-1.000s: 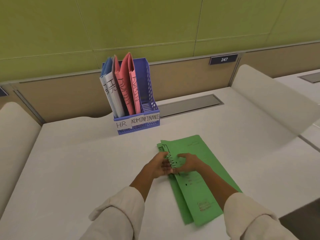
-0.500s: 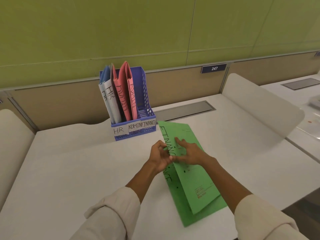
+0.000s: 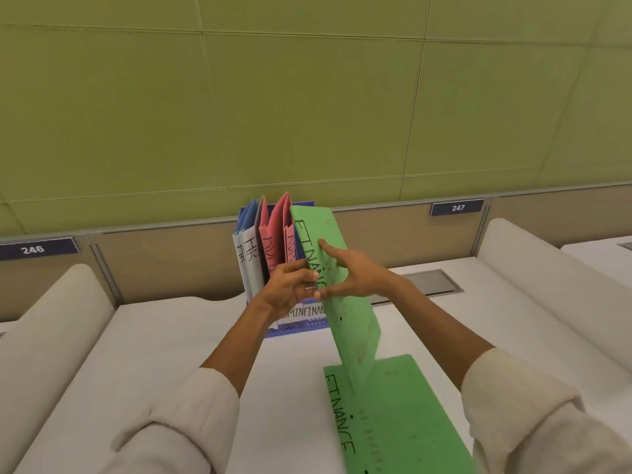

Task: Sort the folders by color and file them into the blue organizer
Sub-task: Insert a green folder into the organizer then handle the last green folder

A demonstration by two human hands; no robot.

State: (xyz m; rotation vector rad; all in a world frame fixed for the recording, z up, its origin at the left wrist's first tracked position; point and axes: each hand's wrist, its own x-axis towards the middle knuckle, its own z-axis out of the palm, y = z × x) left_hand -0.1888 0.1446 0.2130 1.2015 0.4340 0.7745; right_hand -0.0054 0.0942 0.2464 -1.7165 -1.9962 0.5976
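Observation:
A green folder point(image 3: 352, 313) marked FINANCE is raised upright in front of the blue organizer point(image 3: 301, 328). My left hand point(image 3: 290, 285) pinches its left edge. My right hand point(image 3: 355, 271) presses on its face, forefinger stretched up. The folder's top corner reaches the organizer's right side, beside the pink folders point(image 3: 275, 234). Blue and white folders point(image 3: 248, 244) marked HR stand in the left slot. A second green folder point(image 3: 393, 415) marked FINANCE lies flat on the desk near me.
The white desk point(image 3: 171, 354) has curved white dividers point(image 3: 547, 268) on both sides. A grey cable hatch point(image 3: 431, 282) sits behind my right hand. A wood panel with number plates 246 and 247 point(image 3: 456, 207) and a green wall close the back.
Both hands lifted the top green folder off the desk and stood it up toward the organizer. The lower green folder stayed flat. The camera tilted up and moved closer.

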